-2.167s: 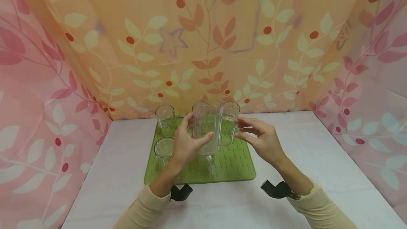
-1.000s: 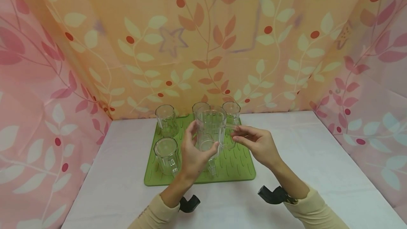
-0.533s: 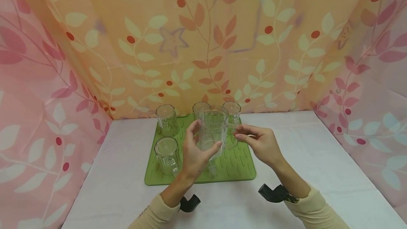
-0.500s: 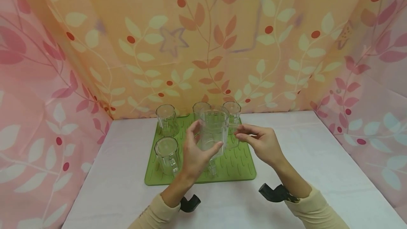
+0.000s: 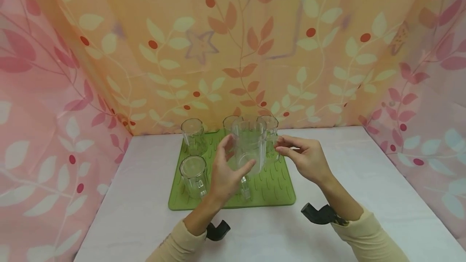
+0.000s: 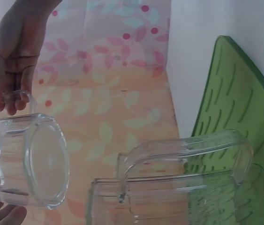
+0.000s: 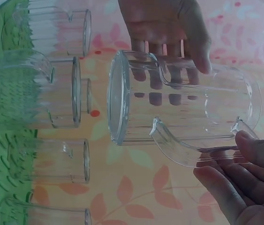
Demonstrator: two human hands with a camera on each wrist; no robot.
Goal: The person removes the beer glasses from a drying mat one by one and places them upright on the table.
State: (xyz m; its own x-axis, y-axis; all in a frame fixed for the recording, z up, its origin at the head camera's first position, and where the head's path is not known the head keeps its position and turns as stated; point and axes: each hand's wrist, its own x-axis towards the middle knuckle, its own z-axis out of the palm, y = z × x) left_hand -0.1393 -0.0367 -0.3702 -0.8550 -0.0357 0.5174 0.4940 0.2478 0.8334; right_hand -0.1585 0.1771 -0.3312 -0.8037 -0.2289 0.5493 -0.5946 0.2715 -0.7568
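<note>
A clear glass mug is held up above the green mat, its base towards the mat. My left hand grips the mug's body from the left, the thumb across the near side and the fingers round the far side. With thumb and fingers, my right hand pinches the handle on the right. The right wrist view shows the left fingers through the mug's wall, and the right thumb lies on the handle. In the left wrist view the mug's round base faces the mat.
Several similar glass mugs stand on the green ribbed mat: a back left mug, a front left mug and others along the back. A front middle mug is partly hidden by my left hand. White cloth covers the table; patterned curtains enclose it.
The held mug has been turned between both hands, its handle swinging from the side and back out. In the last half second, mug and hands rose slightly and shifted right.
</note>
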